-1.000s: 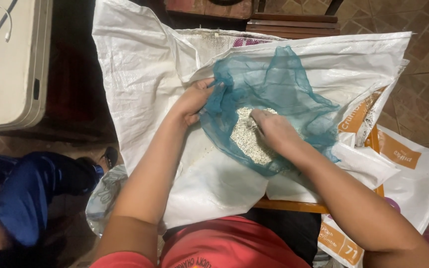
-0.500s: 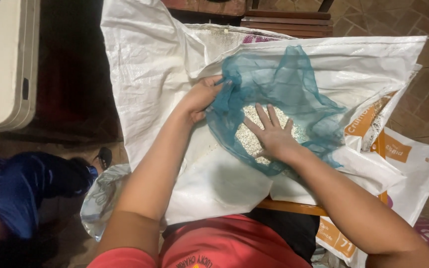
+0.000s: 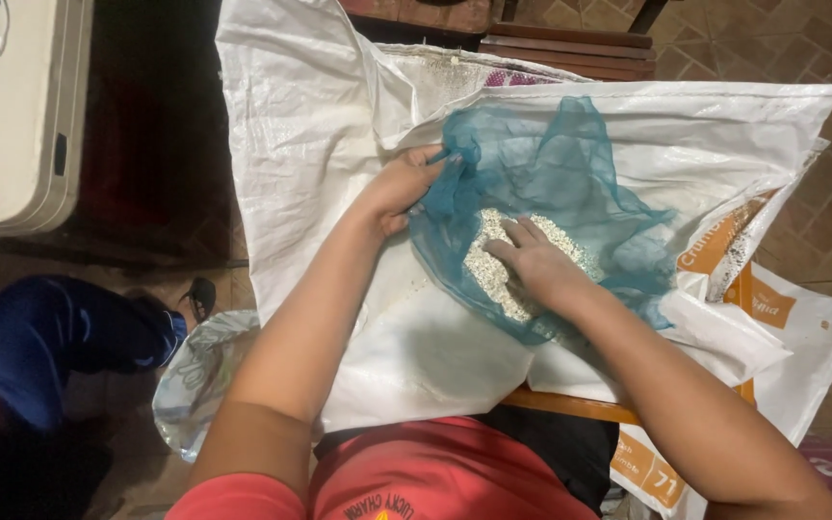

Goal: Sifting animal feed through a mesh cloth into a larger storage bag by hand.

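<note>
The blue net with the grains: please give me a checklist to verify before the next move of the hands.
1. Left hand grips the edge of the blue net: ok.
2. Right hand rests flat on the pale grains, fingers spread: ok.
3. Grains stay in one heap inside the net: ok; a few specks lie on the white sack beside it.
4. Net free of holes under the heap: cannot tell, the hand and the heap cover it.
5. White sack is spread under the whole net: ok.
6. Wooden board edge under the sack gives steady support: cannot tell.
</note>
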